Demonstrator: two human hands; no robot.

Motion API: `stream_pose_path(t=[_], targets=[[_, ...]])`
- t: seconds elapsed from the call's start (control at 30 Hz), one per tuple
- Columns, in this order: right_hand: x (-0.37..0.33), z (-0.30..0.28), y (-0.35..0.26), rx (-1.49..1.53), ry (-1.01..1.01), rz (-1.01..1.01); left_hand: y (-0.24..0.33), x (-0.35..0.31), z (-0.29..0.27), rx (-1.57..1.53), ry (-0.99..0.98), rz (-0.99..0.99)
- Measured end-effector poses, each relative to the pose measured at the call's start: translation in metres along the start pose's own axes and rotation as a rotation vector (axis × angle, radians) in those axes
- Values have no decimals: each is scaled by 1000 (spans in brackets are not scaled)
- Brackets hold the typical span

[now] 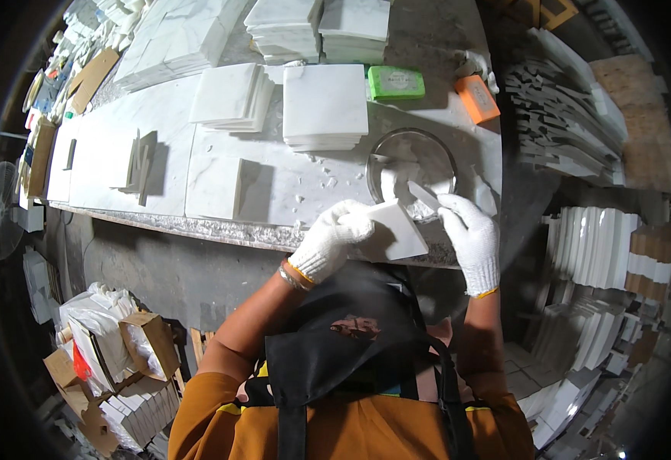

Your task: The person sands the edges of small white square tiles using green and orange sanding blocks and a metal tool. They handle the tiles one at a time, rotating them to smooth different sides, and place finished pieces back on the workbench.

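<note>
My left hand (329, 241), in a white knit glove, grips a square white marble tile (399, 230) by its left side, tilted at the table's front edge. My gloved right hand (473, 241) pinches a thin, flat, pale blade (424, 196); its handle, if any, is hidden in the fingers. The blade reaches over the near right part of a round, clear-rimmed dish (373, 150) holding white lumps or pieces. Just behind the left hand, white crumbs are scattered on the tabletop. A neat stack of white tiles (324, 100) stands beyond them.
On the marble-topped table (167, 157) are more tile stacks (232, 96), one standing tile (216, 188), a green box (396, 83) and an orange box (477, 100). Stacked slabs (592, 245) stand on the right. Cartons (147, 345) and wrapped bundles lie at lower left.
</note>
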State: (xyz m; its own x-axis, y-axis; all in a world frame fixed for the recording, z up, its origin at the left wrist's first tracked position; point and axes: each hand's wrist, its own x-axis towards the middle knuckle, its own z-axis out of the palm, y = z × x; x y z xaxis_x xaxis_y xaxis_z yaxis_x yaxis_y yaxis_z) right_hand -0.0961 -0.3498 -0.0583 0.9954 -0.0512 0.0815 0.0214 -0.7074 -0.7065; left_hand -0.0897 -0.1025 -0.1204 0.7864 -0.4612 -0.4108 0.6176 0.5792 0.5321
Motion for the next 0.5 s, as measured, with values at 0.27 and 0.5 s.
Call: stream_pose_path(t=[0.27, 0.5], targets=[[12, -8, 5, 317, -53, 278, -6, 4, -6, -25, 11, 8], [16, -1, 13, 366, -131, 287, -6, 4, -1, -42, 38, 2]])
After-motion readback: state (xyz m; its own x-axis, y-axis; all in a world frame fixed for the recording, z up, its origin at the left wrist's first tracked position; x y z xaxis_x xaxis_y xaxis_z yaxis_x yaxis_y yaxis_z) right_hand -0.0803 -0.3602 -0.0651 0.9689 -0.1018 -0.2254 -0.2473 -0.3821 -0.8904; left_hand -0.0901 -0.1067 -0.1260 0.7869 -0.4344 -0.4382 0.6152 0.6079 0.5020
